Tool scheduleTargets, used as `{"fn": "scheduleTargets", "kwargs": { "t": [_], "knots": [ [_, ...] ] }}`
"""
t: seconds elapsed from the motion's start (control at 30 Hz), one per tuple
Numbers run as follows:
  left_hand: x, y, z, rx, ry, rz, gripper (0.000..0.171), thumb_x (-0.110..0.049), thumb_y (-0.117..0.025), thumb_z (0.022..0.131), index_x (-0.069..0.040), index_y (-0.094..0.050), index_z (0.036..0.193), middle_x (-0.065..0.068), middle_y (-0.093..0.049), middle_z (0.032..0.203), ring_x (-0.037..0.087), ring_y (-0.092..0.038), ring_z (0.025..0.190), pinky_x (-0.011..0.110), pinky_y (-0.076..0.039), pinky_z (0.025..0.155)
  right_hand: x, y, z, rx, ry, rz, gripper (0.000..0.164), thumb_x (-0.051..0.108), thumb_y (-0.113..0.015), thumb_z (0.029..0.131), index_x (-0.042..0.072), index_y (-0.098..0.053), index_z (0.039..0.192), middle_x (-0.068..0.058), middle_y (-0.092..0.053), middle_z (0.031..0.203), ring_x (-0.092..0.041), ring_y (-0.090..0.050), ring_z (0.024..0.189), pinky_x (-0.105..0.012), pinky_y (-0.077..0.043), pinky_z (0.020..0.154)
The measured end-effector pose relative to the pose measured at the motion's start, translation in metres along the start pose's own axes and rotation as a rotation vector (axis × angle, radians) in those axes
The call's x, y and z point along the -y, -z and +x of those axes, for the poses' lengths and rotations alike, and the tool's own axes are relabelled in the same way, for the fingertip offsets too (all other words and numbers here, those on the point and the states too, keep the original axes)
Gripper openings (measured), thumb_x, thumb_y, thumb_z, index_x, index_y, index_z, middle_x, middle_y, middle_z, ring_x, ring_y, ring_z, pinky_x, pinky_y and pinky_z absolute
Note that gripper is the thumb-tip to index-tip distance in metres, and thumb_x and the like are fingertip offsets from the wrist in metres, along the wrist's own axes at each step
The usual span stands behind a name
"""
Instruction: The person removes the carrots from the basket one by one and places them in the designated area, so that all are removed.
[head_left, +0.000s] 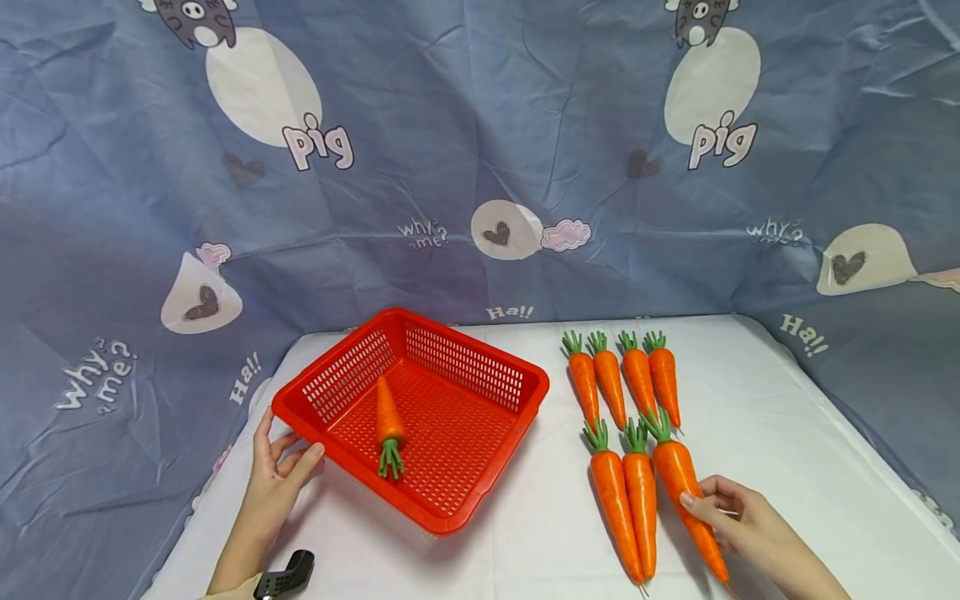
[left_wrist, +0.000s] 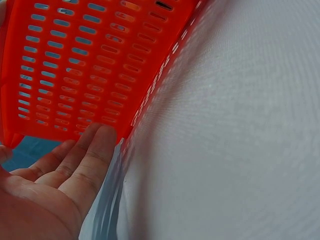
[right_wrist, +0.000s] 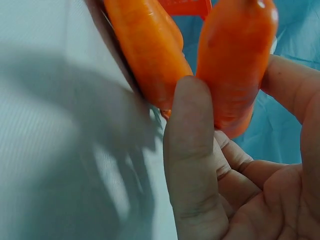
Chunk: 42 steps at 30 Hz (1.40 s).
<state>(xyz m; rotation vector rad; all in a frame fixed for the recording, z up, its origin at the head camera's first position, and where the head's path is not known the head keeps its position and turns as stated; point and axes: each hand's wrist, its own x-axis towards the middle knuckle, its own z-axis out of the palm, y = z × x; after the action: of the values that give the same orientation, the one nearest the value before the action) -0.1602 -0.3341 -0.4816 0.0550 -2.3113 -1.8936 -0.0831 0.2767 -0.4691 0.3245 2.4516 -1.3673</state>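
Observation:
A red plastic basket (head_left: 442, 508) with slotted walls sits at the left of the white table, one carrot (head_left: 387, 410) lying inside it. My left hand (head_left: 281, 467) holds its near left corner, thumb on the rim and fingers under it; in the left wrist view these fingers (left_wrist: 90, 160) lie against the slotted wall (left_wrist: 75, 65). My right hand (head_left: 738, 517) pinches another carrot (head_left: 681, 475) between thumb and fingers, green top pointing away. In the right wrist view this carrot (right_wrist: 235, 60) appears raised beside a lying one (right_wrist: 145, 50).
Two carrots (head_left: 615, 500) (head_left: 640, 508) lie side by side just left of the right hand. Behind them several more carrots (head_left: 637, 379) form a row. A blue printed cloth (head_left: 420, 167) hangs around the table (head_left: 750, 375). A black band (head_left: 285, 575) is on the left wrist.

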Motion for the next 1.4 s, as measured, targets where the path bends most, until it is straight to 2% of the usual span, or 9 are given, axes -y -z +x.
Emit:
{"fn": "scheduleTargets", "kwargs": {
  "t": [0.1,0.33,0.6,0.8,1.03,1.4],
  "knots": [
    [0.000,0.000,0.000,-0.003,0.000,0.006,0.105,-0.017,-0.069,0.105,-0.029,0.010,0.172,0.022,-0.035,0.156,-0.010,-0.066,0.104,0.014,-0.060,0.083,-0.001,0.001,-0.001,-0.008,-0.018,-0.004,0.047,0.048,-0.063,0.107,0.004,-0.061,0.124,0.002,-0.060,0.087,-0.012,-0.052,0.072,-0.028,-0.051,0.061],
    [0.001,0.000,-0.001,-0.005,0.008,-0.001,0.105,-0.017,-0.069,0.105,-0.030,0.011,0.172,0.023,-0.035,0.156,-0.011,-0.066,0.103,0.015,-0.061,0.082,-0.005,0.002,-0.004,-0.020,-0.046,-0.016,0.048,0.050,-0.063,0.106,0.004,-0.062,0.122,0.002,-0.058,0.085,-0.013,-0.052,0.072,-0.028,-0.050,0.061],
    [0.003,0.000,-0.001,-0.003,0.014,-0.012,0.104,-0.015,-0.068,0.106,-0.031,0.011,0.172,0.018,-0.036,0.151,-0.010,-0.066,0.102,0.016,-0.061,0.082,-0.012,0.003,-0.004,0.010,-0.023,-0.043,0.046,0.045,-0.062,0.108,0.001,-0.061,0.123,0.001,-0.063,0.090,-0.013,-0.055,0.076,-0.027,-0.048,0.063],
    [0.001,0.000,0.000,-0.001,0.001,-0.014,0.104,-0.014,-0.068,0.106,-0.030,0.010,0.172,0.018,-0.037,0.150,-0.010,-0.067,0.101,0.016,-0.061,0.082,-0.018,0.003,-0.005,0.008,-0.039,-0.052,0.049,0.045,-0.061,0.108,-0.001,-0.060,0.125,0.001,-0.066,0.094,-0.013,-0.056,0.079,-0.027,-0.050,0.064],
    [0.001,0.000,0.001,0.006,-0.013,-0.013,0.103,-0.013,-0.067,0.106,-0.029,0.010,0.172,0.018,-0.037,0.150,-0.010,-0.067,0.101,0.016,-0.062,0.082,-0.021,0.002,-0.007,-0.004,-0.078,-0.047,0.051,0.048,-0.063,0.107,0.000,-0.060,0.122,0.001,-0.065,0.090,-0.016,-0.054,0.076,-0.026,-0.044,0.062],
    [0.001,0.000,0.000,0.007,-0.009,-0.008,0.104,-0.015,-0.068,0.106,-0.028,0.011,0.172,0.021,-0.035,0.153,-0.011,-0.066,0.101,0.015,-0.061,0.082,-0.022,0.001,-0.005,-0.013,-0.090,-0.045,0.049,0.048,-0.063,0.106,0.001,-0.062,0.118,0.001,-0.061,0.083,-0.016,-0.052,0.071,-0.026,-0.043,0.060]
  ]
}}
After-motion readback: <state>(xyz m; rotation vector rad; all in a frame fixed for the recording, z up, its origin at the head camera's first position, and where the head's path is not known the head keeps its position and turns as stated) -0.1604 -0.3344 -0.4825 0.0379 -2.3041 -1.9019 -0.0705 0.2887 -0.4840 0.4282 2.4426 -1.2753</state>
